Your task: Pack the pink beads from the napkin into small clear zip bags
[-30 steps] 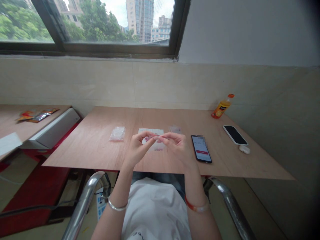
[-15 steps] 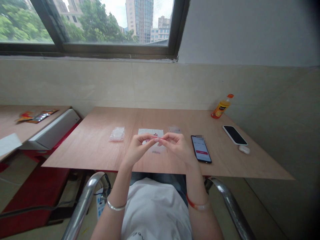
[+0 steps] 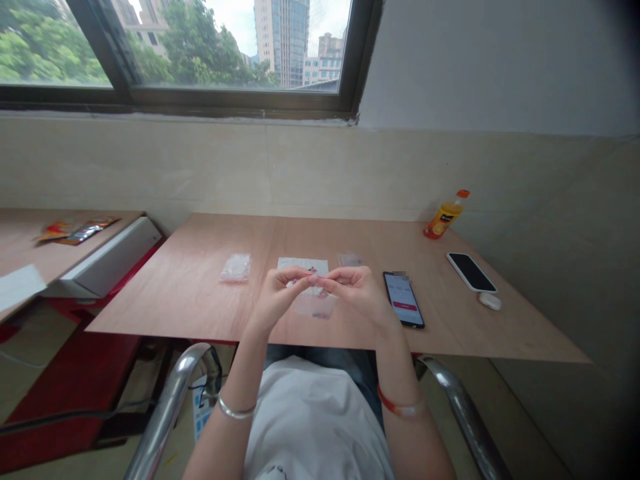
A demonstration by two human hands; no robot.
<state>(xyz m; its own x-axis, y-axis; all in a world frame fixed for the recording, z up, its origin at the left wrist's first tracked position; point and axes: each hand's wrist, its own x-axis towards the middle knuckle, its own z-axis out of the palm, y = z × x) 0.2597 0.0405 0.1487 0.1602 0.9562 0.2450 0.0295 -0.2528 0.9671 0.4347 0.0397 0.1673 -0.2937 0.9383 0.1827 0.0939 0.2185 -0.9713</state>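
My left hand (image 3: 281, 297) and my right hand (image 3: 359, 291) meet fingertip to fingertip above the tabletop (image 3: 190, 293). Thumb and forefinger are pinched on each. Whatever they hold is tiny and mostly covered by the fingers; a hint of red shows there. Beneath and behind them lies a white sheet (image 3: 296, 263) with small dark-red bits on it. A translucent plastic piece (image 3: 320, 308) rests just below the fingers. Beyond my right hand is a small clear bag (image 3: 350, 259).
A clear plastic packet (image 3: 236, 268) lies to the left. On the right are a lit phone (image 3: 404, 300), a dark-screened phone (image 3: 471, 272), a white earbud case (image 3: 490, 301) and an orange drink bottle (image 3: 443, 217). Metal armrests (image 3: 173, 407) flank my lap.
Both hands stay pinched together at almost the same spot, the right one a little farther right. The thin red line seen between the fingertips earlier is now less visible.
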